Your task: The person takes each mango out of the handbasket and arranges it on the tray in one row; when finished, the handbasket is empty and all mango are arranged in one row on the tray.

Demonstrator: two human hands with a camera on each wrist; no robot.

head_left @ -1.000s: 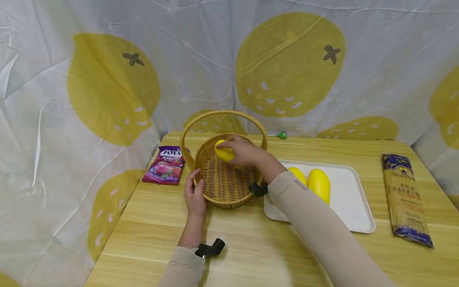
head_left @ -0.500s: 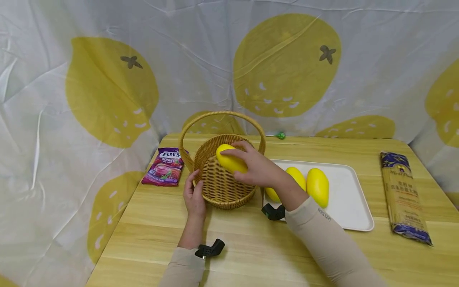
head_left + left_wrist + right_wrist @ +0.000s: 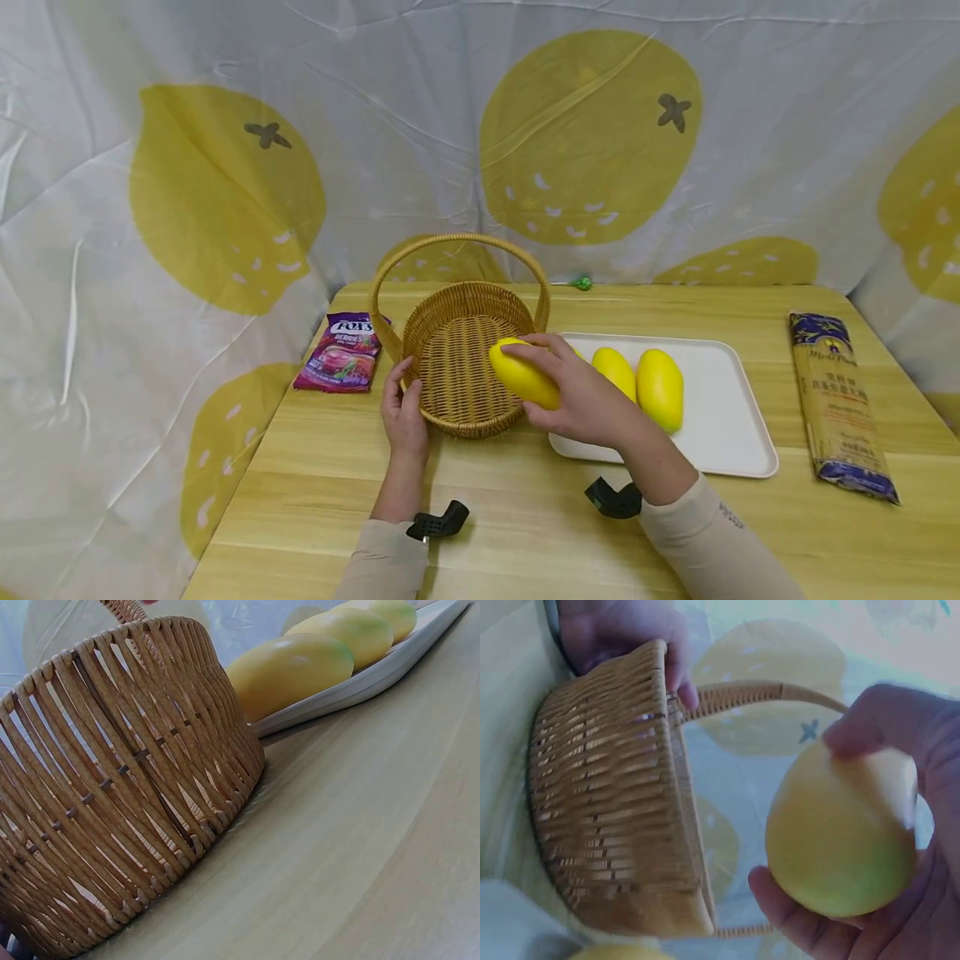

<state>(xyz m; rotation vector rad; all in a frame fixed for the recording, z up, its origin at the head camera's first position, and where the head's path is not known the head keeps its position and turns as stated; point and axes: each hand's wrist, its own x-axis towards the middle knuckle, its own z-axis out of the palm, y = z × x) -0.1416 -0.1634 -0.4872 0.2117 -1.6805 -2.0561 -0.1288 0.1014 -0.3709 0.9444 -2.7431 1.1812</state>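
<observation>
My right hand [image 3: 588,402] grips a yellow mango [image 3: 522,377] over the right front rim of a round wicker basket [image 3: 459,379]. In the right wrist view the thumb and fingers wrap the mango [image 3: 840,840], whose lower end is greenish. At the basket's left rim, my left hand [image 3: 406,412] holds on, fingertips bent over the edge. The basket's tall handle [image 3: 467,238] stands upright, and its woven floor shows bare. Beside it, several more mangoes [image 3: 661,390] lie on a white tray [image 3: 723,408]; the held mango and right hand partly hide the nearest one.
A purple candy bag [image 3: 341,352] lies left of the basket. Behind, near the table's back edge, is a green lollipop [image 3: 582,283]. A pack of spaghetti [image 3: 842,400] lies at the far right. A lemon-print curtain [image 3: 405,125] hangs behind the table.
My right hand has carried the mango from inside the basket up, rightward and toward me, to the rim near the tray. My left hand stays at the basket's left rim.
</observation>
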